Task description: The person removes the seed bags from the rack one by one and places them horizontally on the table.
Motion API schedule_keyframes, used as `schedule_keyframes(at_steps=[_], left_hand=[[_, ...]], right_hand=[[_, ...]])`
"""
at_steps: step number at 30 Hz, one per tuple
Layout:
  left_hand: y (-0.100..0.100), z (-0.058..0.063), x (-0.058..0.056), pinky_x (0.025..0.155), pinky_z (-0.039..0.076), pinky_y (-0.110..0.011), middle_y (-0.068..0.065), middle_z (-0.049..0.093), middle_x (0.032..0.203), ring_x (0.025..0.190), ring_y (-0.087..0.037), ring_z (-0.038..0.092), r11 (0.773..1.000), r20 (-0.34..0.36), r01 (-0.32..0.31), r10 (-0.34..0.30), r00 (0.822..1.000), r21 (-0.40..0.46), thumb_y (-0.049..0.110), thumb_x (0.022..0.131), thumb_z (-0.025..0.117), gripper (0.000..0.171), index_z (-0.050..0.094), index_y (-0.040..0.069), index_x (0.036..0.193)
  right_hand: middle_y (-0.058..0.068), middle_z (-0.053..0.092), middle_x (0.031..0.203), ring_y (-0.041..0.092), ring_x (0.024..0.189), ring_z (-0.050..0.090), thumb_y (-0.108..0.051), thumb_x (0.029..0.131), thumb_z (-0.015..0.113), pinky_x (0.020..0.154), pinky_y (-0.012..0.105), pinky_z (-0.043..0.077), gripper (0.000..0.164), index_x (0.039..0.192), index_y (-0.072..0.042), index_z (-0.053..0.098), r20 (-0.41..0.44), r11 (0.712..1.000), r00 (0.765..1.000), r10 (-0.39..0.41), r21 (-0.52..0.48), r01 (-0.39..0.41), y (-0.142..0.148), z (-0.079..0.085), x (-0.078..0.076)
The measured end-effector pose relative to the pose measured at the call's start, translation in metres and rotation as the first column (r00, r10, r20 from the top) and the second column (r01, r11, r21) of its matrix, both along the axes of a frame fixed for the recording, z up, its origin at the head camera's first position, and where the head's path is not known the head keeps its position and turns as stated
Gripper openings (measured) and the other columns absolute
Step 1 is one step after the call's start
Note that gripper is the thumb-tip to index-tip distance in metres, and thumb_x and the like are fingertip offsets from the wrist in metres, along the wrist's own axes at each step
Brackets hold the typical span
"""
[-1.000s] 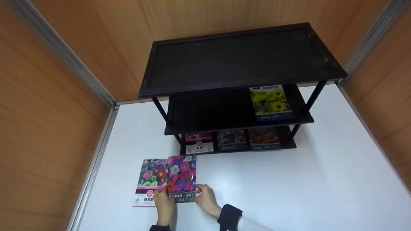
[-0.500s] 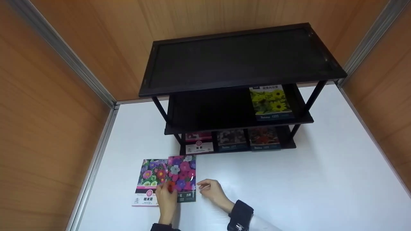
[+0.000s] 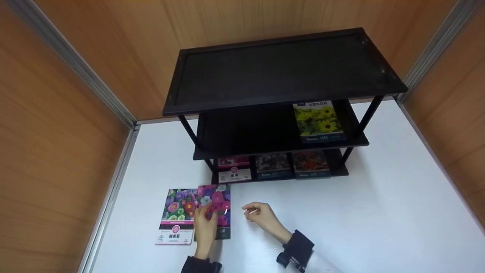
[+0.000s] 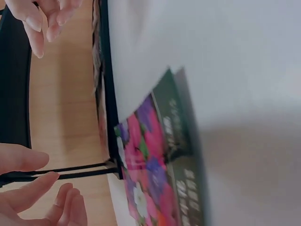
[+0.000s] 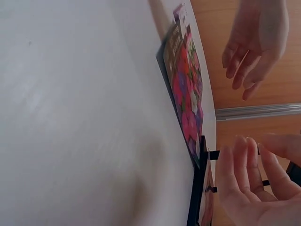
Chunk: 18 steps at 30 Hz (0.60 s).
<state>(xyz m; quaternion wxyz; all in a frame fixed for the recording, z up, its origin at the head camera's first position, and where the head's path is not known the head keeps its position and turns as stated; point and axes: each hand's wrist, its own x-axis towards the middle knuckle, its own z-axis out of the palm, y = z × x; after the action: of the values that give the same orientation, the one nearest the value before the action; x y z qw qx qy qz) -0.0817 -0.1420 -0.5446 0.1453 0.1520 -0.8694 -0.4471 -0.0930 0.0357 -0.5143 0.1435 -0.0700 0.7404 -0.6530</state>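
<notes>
Pink flower packet (image 3: 223,206) on white worktop (image 3: 360,220), by black rack (image 3: 284,72)

Packet lies face up, far edge at the rack's front left corner, right next to a mixed-flower packet (image 3: 176,214). Left hand (image 3: 205,227) hangs above the pink flower packet, fingers loosely bent, released. Right hand (image 3: 266,220), also released, is over the worktop to the packet's right. Middle shelf (image 3: 250,132): yellow-flower packet (image 3: 318,121). Bottom shelf (image 3: 336,163): three dim packets (image 3: 273,165).

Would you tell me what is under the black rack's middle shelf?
On the bottom shelf are a pink-and-white packet, a dark flower packet and a red-flowered packet. From above, the middle shelf hides their tops and anything farther back.
</notes>
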Motion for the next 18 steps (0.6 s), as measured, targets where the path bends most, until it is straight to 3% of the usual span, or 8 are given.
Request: schedule_keyframes(at_steps=[3,7,13,18], left_hand=[[0.006,0.003,-0.003,0.074,0.042,-0.042,-0.02,0.055,0.093,0.086,-0.033,0.053,1.0,-0.029,0.016,-0.015,0.999,0.024,-0.006,0.072,0.062,0.025,0.062,-0.008,0.097],[0.014,0.01,-0.008,0.064,0.04,-0.032,-0.015,0.053,0.086,0.073,-0.023,0.049,0.999,-0.042,0.038,-0.036,0.998,0.035,-0.005,0.073,0.062,0.025,0.062,-0.008,0.098],[0.029,0.021,-0.017,0.059,0.04,-0.023,-0.011,0.053,0.083,0.07,-0.016,0.048,0.993,-0.085,0.079,-0.072,0.994,0.083,-0.006,0.074,0.06,0.024,0.062,-0.006,0.098],[0.044,0.031,-0.024,0.059,0.041,-0.023,-0.011,0.053,0.085,0.071,-0.016,0.049,0.987,-0.132,0.135,-0.123,0.984,0.082,-0.004,0.075,0.059,0.025,0.063,-0.004,0.099]], right_hand=[[0.026,0.059,0.083,0.029,0.073,0.058,0.009,0.076,0.053,0.06,0.018,0.047,0.023,0.097,0.016,0.058,-0.002,1.0,1.0,-0.011,0.003,0.011,0.008,0.007,-0.004],[0.026,0.059,0.086,0.033,0.076,0.058,0.007,0.078,0.053,0.061,0.019,0.047,0.023,0.099,0.015,0.057,-0.025,1.0,0.999,-0.031,0.005,0.031,0.02,0.013,-0.01],[0.019,0.061,0.088,0.023,0.077,0.06,0.003,0.08,0.055,0.065,0.021,0.049,0.024,0.103,0.01,0.059,-0.067,0.997,0.995,-0.073,0.012,0.074,0.041,0.004,-0.022],[0.019,0.062,0.089,0.023,0.079,0.06,0.0,0.081,0.056,0.068,0.023,0.049,0.026,0.105,0.009,0.059,-0.096,0.994,0.99,-0.102,0.017,0.104,0.055,0.012,-0.027]])
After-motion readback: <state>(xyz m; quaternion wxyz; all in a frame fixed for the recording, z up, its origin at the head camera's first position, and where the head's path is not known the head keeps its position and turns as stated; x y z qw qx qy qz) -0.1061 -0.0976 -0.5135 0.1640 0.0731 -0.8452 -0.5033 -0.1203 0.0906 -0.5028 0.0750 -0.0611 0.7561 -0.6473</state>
